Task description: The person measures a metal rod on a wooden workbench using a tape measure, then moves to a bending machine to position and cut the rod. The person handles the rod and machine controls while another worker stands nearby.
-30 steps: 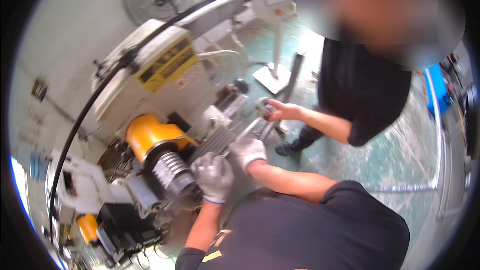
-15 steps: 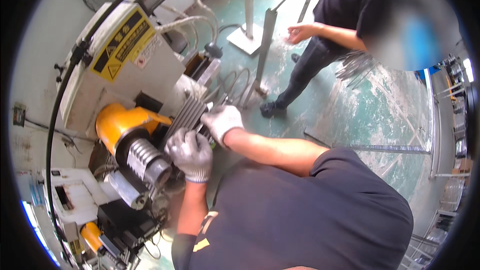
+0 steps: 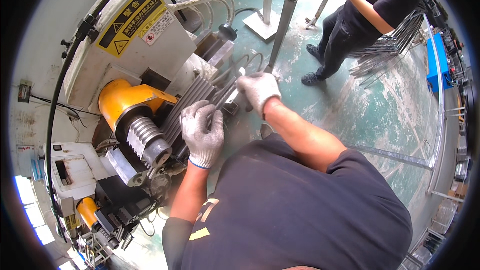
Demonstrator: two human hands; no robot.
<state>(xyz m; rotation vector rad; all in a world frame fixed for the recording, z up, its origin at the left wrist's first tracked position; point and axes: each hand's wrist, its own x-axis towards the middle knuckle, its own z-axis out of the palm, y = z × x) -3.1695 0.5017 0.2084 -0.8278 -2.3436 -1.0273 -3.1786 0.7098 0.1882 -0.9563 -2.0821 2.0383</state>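
The green floor [image 3: 375,115], scuffed with pale patches, spreads out to the right. A pale wall [image 3: 37,65] on the left carries a small box [image 3: 24,91]; a window [image 3: 26,193] glares white at lower left.

Both hands [image 3: 202,131] [image 3: 259,91] gloved and curled, the right one farther forward

Right of the white base plate [image 3: 254,24] stood a co-worker [image 3: 345,25] in dark clothes; farther right of it lay thin rods [image 3: 407,35], then a blue box [image 3: 432,74]. Lower and well left of it stood a white cabinet [image 3: 82,167].
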